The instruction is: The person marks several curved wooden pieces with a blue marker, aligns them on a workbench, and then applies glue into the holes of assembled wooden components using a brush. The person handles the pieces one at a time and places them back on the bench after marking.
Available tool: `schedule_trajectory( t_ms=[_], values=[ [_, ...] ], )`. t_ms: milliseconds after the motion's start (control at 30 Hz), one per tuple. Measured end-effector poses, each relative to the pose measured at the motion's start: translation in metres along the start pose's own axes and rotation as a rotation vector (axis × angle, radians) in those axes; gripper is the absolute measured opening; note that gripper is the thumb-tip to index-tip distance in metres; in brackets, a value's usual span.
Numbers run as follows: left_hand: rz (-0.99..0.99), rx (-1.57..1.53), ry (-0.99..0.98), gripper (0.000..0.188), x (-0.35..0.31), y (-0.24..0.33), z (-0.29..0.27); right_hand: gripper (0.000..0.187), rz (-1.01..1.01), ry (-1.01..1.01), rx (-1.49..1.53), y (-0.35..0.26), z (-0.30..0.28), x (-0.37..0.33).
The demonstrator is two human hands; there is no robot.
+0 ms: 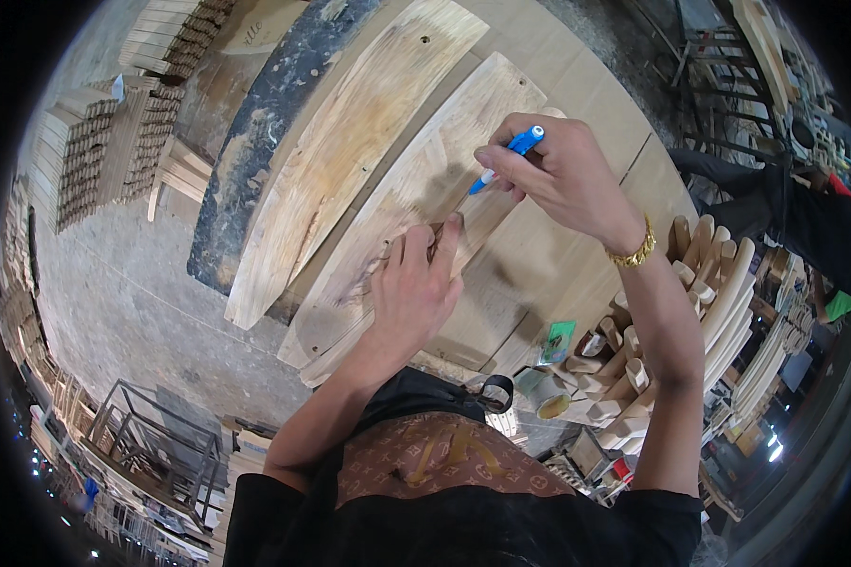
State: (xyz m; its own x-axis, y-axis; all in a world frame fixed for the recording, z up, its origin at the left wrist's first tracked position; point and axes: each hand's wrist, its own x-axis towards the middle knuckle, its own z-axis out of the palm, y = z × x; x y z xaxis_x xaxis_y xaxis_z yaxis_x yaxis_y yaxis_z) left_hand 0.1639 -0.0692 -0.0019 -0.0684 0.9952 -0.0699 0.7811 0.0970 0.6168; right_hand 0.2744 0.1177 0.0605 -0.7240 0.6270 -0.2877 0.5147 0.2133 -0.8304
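Two hands on curved plank: left hand presses flat, fingers spread; right hand pinches blue pen; plank stiff, probably heavy; hold by edges.

Stacked wooden slats, metal rack

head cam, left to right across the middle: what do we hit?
Stacked wood slats → dark blue-black curved board → pale curved wooden panel → left hand pressing on a second curved panel → right hand holding a blue tool → pile of shaped wooden pieces → another person.
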Motion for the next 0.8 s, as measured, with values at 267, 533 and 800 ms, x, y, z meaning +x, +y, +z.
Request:
schedule_trajectory(
  t_ms=[267,533,800],
  values=[
    [0.005,0.006,-0.009,0.071,0.0,-0.001,0.0,0.031,-0.135,-0.052,-0.197,-0.006,-0.019,0.025],
    [-0.019,0.006,-0.03,0.07,-0.002,0.0,0.001,0.032,-0.098,-0.17,-0.225,-0.007,-0.018,0.035],
    [-0.019,0.028,-0.043,0.07,0.002,0.002,-0.002,0.024,-0.156,-0.247,-0.18,-0.003,-0.018,0.035]
  ],
)
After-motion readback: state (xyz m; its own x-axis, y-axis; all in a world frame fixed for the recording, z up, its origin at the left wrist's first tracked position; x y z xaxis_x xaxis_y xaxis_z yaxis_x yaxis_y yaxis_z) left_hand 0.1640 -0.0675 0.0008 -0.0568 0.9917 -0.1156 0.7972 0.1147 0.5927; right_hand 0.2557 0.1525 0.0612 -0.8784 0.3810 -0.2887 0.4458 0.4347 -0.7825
